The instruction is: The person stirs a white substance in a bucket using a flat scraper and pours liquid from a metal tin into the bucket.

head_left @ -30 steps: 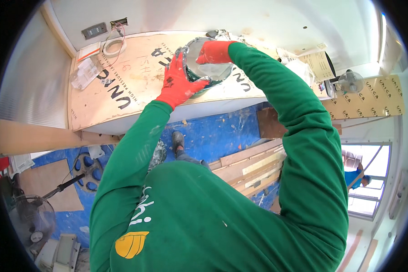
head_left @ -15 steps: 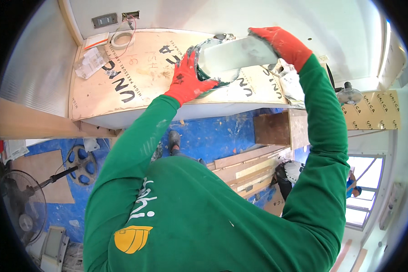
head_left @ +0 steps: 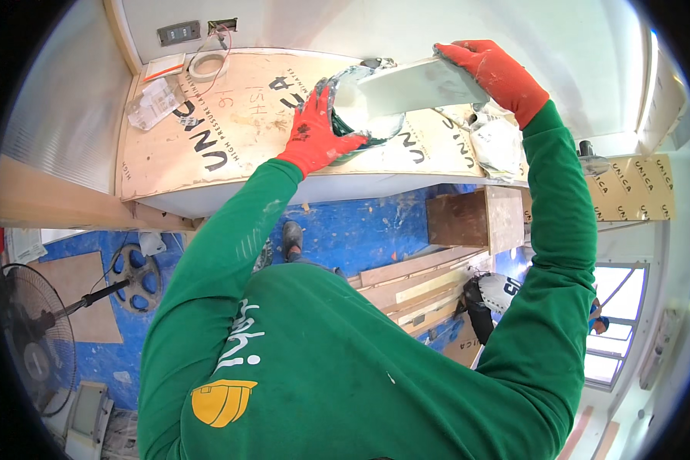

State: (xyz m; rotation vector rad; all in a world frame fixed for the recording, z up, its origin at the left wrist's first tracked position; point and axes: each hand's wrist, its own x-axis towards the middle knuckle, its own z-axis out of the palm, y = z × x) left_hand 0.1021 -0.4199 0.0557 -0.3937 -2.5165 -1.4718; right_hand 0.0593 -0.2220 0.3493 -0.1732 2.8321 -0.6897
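My left hand (head_left: 314, 134), in a red glove with grey-smeared fingertips, is wrapped round the near left side of a dark green bucket (head_left: 347, 146). White material coats the bucket's rim and inside. My right hand (head_left: 502, 77), in a matching glove, grips the far right end of a pale, translucent rectangular piece (head_left: 422, 88). That piece slants down leftward, its lower end over the bucket's mouth. Whether it is a flat sheet or a hollow container, I cannot tell. The bucket stands on a printed tan board worktop (head_left: 245, 146).
A tape roll (head_left: 205, 67) and a crumpled clear plastic wrapper (head_left: 155, 103) lie on the worktop's left. White plastic bags (head_left: 497, 146) sit at its right end. Behind me are a standing fan (head_left: 38, 337), wooden planks (head_left: 418, 287) and a person (head_left: 599, 322) by a window.
My right hand has moved a little to the right, and the pale piece has shifted with it, showing a greyer face. My left hand stays on the bucket.
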